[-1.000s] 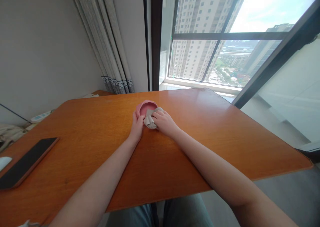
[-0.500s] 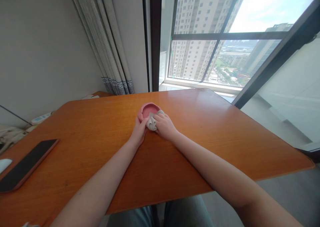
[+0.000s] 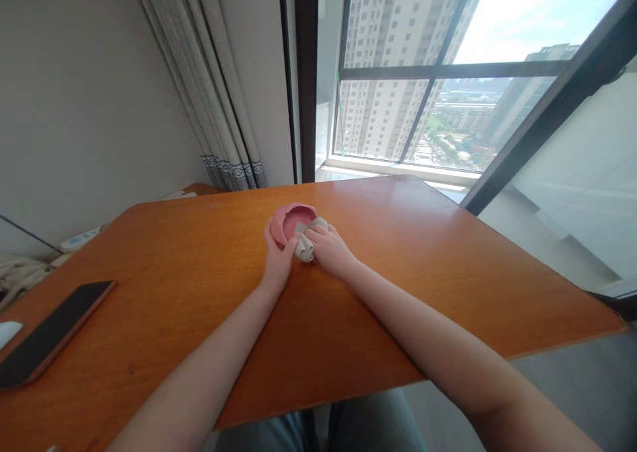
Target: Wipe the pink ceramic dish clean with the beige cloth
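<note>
A pink bowl-like dish (image 3: 281,221) with a round hollow and an angular outer wall is tilted to the right, over the middle of the wooden table (image 3: 199,239). My left hand (image 3: 279,253) is closed on its near left side, thumb at the rim. A crumpled pale grey cloth (image 3: 304,247) lies against the near right rim. My right hand (image 3: 329,247) is closed on this cloth and presses it to the dish. The fingers under the dish are hidden, and whether the dish touches the table I cannot tell.
A black mat with a brown edge (image 3: 54,332) lies at the left of the table, with a white object (image 3: 8,332) beside it. A white power strip (image 3: 79,238) is beyond the left edge. Behind the table are a grey curtain (image 3: 199,74) and a window (image 3: 388,120).
The dish has tipped to the right and shifted slightly left in my left hand, whose wrist has turned more upright. My right hand stays with the cloth at the rim.
</note>
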`<state>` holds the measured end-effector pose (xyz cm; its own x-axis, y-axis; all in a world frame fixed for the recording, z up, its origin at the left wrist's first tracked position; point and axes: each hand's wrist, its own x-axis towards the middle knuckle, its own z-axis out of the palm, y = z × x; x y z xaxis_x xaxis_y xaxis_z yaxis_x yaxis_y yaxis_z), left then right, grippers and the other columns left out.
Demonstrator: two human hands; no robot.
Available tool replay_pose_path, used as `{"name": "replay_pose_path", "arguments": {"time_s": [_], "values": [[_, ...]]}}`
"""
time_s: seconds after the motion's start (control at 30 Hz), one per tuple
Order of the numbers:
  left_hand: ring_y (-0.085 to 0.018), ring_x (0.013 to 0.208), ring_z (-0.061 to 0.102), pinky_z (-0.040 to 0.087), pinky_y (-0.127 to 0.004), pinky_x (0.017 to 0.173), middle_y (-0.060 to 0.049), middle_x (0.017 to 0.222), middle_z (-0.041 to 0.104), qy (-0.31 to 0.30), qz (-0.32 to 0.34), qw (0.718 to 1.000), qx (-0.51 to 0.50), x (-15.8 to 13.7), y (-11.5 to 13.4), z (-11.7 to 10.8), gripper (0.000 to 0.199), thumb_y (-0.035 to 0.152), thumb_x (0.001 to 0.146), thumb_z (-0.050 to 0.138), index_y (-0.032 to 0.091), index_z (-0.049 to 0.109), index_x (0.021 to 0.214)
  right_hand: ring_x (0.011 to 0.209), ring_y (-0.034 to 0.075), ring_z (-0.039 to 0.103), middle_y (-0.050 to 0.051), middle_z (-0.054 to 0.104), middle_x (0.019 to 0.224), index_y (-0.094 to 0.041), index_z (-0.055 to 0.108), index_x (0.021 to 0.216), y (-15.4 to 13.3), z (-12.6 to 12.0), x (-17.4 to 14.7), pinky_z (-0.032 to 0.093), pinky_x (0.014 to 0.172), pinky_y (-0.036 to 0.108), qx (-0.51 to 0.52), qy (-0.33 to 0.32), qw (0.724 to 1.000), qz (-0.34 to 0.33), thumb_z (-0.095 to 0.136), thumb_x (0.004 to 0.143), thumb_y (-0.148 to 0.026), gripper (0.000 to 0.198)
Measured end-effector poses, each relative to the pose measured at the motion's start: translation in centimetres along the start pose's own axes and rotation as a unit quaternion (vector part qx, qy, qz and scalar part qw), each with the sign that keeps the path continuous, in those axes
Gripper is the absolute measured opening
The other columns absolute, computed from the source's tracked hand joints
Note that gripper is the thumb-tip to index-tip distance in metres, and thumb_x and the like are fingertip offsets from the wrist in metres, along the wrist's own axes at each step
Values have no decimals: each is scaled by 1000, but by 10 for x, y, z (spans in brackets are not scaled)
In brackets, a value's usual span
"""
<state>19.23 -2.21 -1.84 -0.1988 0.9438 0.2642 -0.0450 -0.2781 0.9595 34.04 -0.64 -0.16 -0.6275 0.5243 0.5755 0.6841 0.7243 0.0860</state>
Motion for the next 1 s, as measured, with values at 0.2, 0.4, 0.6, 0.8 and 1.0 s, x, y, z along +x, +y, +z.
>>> {"name": "replay_pose_path", "arguments": {"time_s": [0.2, 0.4, 0.6, 0.8, 1.0], "values": [[-24, 127, 43, 27, -40, 112, -11, 134, 48, -30, 61, 990, 127, 14, 9, -17, 55, 24, 73, 59, 18, 43, 125, 87, 19, 46, 4, 61, 87, -18, 63, 87, 14, -1, 1, 32, 84, 34, 7, -25, 998, -60, 49, 92, -20, 15], [-24, 129, 42, 34, -39, 108, -10, 141, 42, -27, 5, 997, 68, 13, 5, -15, 77, 33, 74, 66, 24, 27, 140, 87, 20, 45, 4, 60, 85, -18, 64, 83, 14, 9, -1, 34, 83, 35, -2, -33, 998, -45, 50, 91, -19, 16], [-22, 112, 55, 44, -36, 98, -8, 120, 58, -43, 5, 998, 35, 14, -2, -14, 52, 32, 73, 64, 20, 49, 121, 89, 19, 45, 5, 59, 86, -19, 64, 90, 9, 1, 0, 34, 81, 34, 13, 2, 999, -34, 47, 94, -23, 19], [-23, 89, 63, 55, -37, 73, -9, 106, 62, -144, -59, 985, 70, 21, 16, -28, 50, 33, 71, 65, 18, 54, 117, 90, 18, 48, 5, 61, 89, -18, 64, 93, 18, -5, -1, 37, 80, 32, 10, -28, 997, -69, 49, 93, -25, 16], [-25, 130, 42, 35, -39, 107, -11, 139, 44, 1, 23, 996, 91, 8, 8, -11, 74, 36, 68, 71, 23, 38, 134, 87, 19, 47, 5, 61, 83, -18, 65, 84, 17, 5, -4, 38, 77, 32, 10, -30, 998, -52, 49, 91, -18, 18]]}}
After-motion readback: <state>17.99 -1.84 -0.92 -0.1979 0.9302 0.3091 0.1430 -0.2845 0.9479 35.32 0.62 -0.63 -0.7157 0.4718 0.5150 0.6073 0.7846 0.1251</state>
